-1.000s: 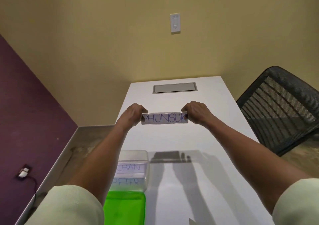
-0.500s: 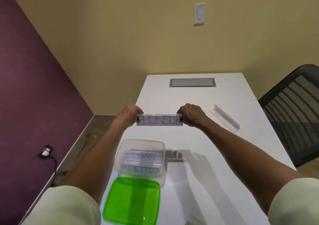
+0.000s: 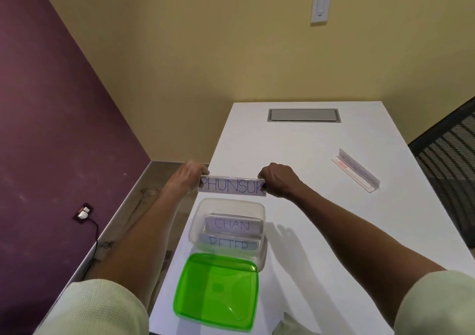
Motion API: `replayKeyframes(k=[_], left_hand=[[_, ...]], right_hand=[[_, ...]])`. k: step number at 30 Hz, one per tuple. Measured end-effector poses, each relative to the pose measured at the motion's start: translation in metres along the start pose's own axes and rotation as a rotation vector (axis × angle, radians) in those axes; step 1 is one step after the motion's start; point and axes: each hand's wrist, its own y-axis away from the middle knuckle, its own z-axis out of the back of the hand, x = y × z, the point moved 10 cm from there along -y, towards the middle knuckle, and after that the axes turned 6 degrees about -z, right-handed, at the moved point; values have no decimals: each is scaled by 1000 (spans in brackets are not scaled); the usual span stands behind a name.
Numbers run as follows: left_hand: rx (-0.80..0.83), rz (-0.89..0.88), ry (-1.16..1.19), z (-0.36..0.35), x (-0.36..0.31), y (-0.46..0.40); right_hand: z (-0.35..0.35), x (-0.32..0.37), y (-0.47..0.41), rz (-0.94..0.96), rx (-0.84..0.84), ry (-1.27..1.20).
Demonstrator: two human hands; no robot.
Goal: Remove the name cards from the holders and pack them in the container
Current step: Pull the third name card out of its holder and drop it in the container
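Note:
A white name card reading PHUNSUK [image 3: 232,186] is held level in the air just beyond the clear plastic container [image 3: 261,212]. My left hand [image 3: 189,176] pinches its left end and my right hand [image 3: 277,179] pinches its right end. Inside the container stand two cards, one reading CHAN [image 3: 232,224] and one reading PETER [image 3: 228,243]. An empty clear holder [image 3: 357,171] lies on the white table [image 3: 321,231] to the right, apart from both hands.
The container's green lid [image 3: 217,291] lies flat right in front of it, near the table's front edge. A grey cable hatch [image 3: 303,115] is set in the table's far end. A black mesh chair [image 3: 452,159] stands at the right edge.
Both hands have carried the PHUNSUK card left and nearer, to just above the container's far rim. The view has turned left, bringing the container, lid and empty holder fully into sight.

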Motion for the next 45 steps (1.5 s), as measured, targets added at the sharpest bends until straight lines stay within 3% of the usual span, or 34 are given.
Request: replayKeyframes(k=[9, 15, 38, 45], left_hand=[[52, 109, 25, -21, 48, 2], [123, 90, -35, -43, 73, 1], [370, -137, -524, -141, 93, -3], [364, -276, -739, -161, 81, -1]], right_hand=[[-40, 30, 2, 25, 69, 14], [-70, 44, 6, 37, 145, 28], [-142, 65, 35, 153, 324, 138], [-158, 73, 40, 209, 367, 177]])
